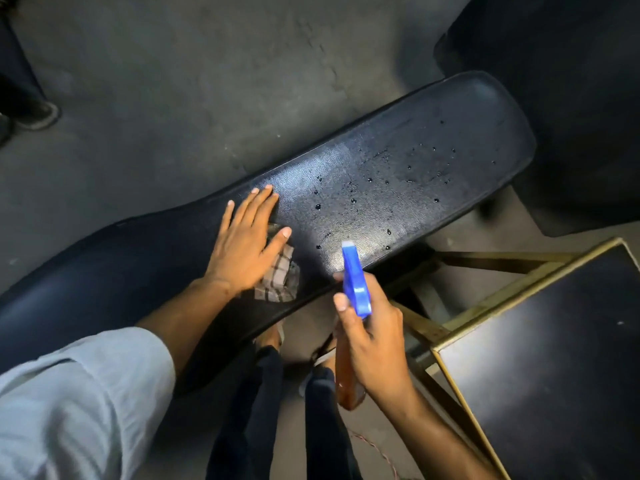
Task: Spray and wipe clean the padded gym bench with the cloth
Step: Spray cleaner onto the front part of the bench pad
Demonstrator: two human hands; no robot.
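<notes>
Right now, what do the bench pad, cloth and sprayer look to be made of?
Bench pad: looks like black vinyl or faux leather, with a fine grain and soft sheen; droplets bead on top instead of soaking in.
Cloth: woven fabric, checked, matte, crumpled under the left hand.
Sprayer: blue head looks like glossy moulded plastic; the amber body in the right hand seems translucent plastic, though blurred.

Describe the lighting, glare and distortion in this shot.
Head view: dim overall; a bright glare patch on the wet bench just beyond the spray bottle; wide-angle lens bows the bench; left hand on the cloth looks slightly soft; corners fall dark.
</notes>
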